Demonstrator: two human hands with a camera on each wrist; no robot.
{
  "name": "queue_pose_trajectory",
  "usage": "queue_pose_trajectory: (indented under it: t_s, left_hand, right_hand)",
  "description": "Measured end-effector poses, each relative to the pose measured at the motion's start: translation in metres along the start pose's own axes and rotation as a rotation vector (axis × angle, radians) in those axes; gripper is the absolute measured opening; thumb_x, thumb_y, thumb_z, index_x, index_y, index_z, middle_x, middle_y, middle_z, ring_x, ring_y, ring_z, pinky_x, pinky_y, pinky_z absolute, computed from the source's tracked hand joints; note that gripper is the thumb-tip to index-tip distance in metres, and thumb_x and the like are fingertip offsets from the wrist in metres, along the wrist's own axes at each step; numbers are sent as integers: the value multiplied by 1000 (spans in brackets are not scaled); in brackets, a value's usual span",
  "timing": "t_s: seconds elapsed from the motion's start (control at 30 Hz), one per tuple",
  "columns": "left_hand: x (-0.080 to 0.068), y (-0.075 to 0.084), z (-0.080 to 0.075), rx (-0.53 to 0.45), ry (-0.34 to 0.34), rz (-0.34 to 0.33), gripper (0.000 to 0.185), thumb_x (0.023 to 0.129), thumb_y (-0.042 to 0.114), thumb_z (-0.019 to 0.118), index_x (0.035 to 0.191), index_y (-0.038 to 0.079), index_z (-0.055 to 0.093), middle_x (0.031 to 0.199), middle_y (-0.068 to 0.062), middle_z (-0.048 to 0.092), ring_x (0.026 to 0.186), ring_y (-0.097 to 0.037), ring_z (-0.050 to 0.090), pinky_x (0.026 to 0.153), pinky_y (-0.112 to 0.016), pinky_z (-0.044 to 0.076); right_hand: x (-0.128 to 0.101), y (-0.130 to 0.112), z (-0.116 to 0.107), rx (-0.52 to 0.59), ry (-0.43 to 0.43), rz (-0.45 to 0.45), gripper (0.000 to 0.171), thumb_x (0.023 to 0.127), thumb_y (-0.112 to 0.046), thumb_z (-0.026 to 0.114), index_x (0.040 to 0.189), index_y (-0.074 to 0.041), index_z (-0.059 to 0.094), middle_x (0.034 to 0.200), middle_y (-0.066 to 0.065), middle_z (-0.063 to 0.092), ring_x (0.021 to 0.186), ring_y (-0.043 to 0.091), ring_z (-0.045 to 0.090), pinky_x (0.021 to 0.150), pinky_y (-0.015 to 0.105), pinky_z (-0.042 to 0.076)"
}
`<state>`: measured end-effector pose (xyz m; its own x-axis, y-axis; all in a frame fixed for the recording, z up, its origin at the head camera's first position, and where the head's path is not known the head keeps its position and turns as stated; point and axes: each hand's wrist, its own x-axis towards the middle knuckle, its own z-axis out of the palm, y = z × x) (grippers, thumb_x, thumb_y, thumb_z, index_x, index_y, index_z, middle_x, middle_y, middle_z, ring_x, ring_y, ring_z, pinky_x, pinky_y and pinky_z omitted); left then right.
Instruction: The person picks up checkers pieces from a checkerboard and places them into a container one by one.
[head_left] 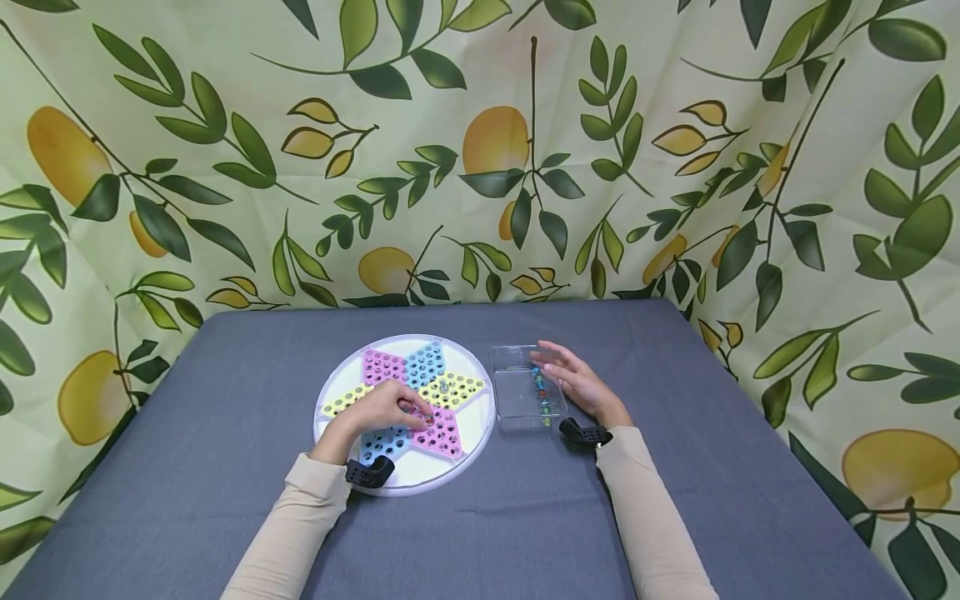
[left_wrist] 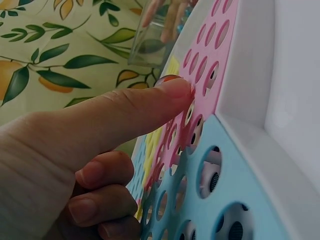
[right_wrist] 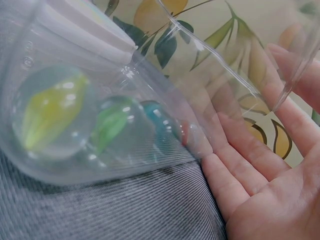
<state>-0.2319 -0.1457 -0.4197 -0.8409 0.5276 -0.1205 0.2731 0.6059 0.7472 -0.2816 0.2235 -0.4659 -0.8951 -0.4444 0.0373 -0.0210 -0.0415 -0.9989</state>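
Note:
A round white Chinese checkers board [head_left: 476, 421] with a pink, blue and yellow star of holes lies on the table. My left hand [head_left: 386, 407] is low over its near pink part, and thumb and finger pinch a marble [left_wrist: 168, 79] with red in it. In the left wrist view the fingertip hides most of that marble. To the right of the board stands a clear plastic box [head_left: 513, 404] holding a row of glass marbles [head_left: 542, 392] along its right side. My right hand [head_left: 579, 385] rests at that side, its fingers loosely extended against the clear wall.
Grey cloth covers the table [head_left: 480, 533]. Behind it hangs a curtain [head_left: 420, 200] printed with leaves and fruit. A clear marble [head_left: 443, 387] sits in the yellow part of the star. Each wrist wears a black camera band [head_left: 371, 472].

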Motion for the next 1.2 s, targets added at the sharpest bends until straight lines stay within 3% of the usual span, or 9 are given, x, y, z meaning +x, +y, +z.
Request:
queue_pose_trajectory:
  t_s: [0.33, 0.77, 1.03, 1.2]
  left_hand:
    - [2, -5, -1, -17, -15, 39, 18, 82, 16, 74, 97, 4, 75, 94, -13, 74, 68, -6, 49, 62, -17, 40]
    - [3, -6, 1, -57, 4, 41, 22, 84, 18, 73, 101, 3, 74, 96, -15, 73, 69, -7, 48, 62, -18, 39]
    - [3, -4, 3, -61, 32, 27, 22, 83, 19, 74, 102, 7, 75, 81, -3, 68, 62, -4, 40, 57, -17, 33]
    - [3, -1, 4, -69, 52, 24, 22, 84, 18, 72, 104, 8, 74, 71, 4, 58, 58, -4, 34, 54, -18, 29]
  right_hand:
    - [0, 0, 1, 13, 3, -4, 60, 100, -14, 49, 151, -2, 20, 155, 30, 22, 146, 43, 17, 97, 7, 41]
    - [0, 1, 0, 13, -3, -2, 60, 100, -13, 49, 151, -3, 20, 156, 30, 22, 146, 43, 16, 97, 7, 41]
    - [-1, 0, 0, 12, 0, 8, 60, 100, -14, 49, 151, -2, 19, 156, 29, 22, 147, 42, 16, 96, 6, 41]
    - [-1, 0, 0, 6, 0, 8, 61, 100, -14, 49, 152, -2, 19, 156, 28, 22, 147, 42, 16, 95, 6, 41]
